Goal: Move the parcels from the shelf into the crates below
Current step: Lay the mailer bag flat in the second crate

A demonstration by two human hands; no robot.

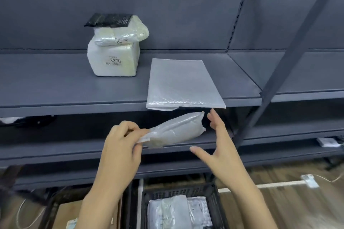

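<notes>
Pinching small parcel [173, 130] by its end, left grip [121, 141]; right grip [217, 147] spreading wide, empty, supporting transfer toward crate [178, 189].

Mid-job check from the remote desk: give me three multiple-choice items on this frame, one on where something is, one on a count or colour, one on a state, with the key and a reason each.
1. Where does the flat white mailer lie?
A. In the black crate
B. On the shelf, its near edge past the shelf's front lip
C. On the floor

2. What colour is the packet on top of the stack at the back of the shelf?
A. Black
B. Red
C. Yellow

3. What is the left hand doing?
A. Resting flat on the shelf
B. Hanging idle
C. Pinching one end of a clear-wrapped parcel

Key:
1 B, its front corners jut over the lip.
2 A, a dark glossy packet caps the white parcels.
3 C, thumb and fingers nip the parcel's end, while the right hand is open beside it, above the black crate.
</notes>
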